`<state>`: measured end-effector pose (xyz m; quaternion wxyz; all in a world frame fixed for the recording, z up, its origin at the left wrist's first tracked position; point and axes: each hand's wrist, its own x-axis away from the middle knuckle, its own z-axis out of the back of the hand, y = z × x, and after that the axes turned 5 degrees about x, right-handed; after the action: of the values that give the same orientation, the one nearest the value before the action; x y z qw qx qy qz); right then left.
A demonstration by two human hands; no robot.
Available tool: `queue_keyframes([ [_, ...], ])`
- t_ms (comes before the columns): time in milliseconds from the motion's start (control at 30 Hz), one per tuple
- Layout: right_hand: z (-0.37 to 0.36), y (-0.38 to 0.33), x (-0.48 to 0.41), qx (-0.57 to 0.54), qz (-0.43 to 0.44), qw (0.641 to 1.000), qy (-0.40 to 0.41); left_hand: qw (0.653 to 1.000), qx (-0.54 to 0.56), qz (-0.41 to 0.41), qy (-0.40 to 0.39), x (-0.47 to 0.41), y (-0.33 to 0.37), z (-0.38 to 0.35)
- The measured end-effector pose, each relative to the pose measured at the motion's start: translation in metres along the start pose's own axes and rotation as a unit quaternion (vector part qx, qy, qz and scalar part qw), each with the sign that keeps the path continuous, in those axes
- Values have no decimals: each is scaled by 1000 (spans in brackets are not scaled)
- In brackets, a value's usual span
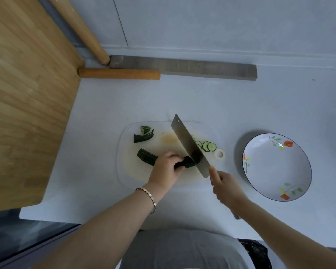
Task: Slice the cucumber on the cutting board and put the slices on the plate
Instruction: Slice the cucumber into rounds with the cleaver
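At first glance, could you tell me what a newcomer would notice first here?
The cleaver at the centre, held by the right hand, its blade on the cucumber that the left hand grips on the cutting board. Next, the flowered plate to the right, bare, while a few slices lie beyond the blade.

Setting: home kitchen, food-prep spot. Evidence: white countertop (202, 98) against a pale wall; plastic cutting board (128, 171) with a cleaver (188, 144) over it; flower-painted plate (275, 167); wooden rolling pins (118, 73) beside a large wooden board (27, 94).
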<state>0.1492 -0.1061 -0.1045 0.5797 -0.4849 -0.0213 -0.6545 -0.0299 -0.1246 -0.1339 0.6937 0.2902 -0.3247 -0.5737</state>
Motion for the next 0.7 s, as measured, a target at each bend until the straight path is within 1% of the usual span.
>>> queue_keyframes([
  [100, 12, -5, 1, -27, -4, 1000, -15, 1000, 11, 20, 3, -1, 2, 1],
  [300, 26, -16, 8, 16, 24, 999, -16, 999, 4, 38, 4, -3, 1, 0],
  [467, 24, -21, 10, 73, 34, 996, -28, 1000, -3, 31, 3, -2, 3, 0],
  [700, 25, -18, 10, 65, 40, 997, -14, 1000, -8, 23, 0, -2, 0, 0],
])
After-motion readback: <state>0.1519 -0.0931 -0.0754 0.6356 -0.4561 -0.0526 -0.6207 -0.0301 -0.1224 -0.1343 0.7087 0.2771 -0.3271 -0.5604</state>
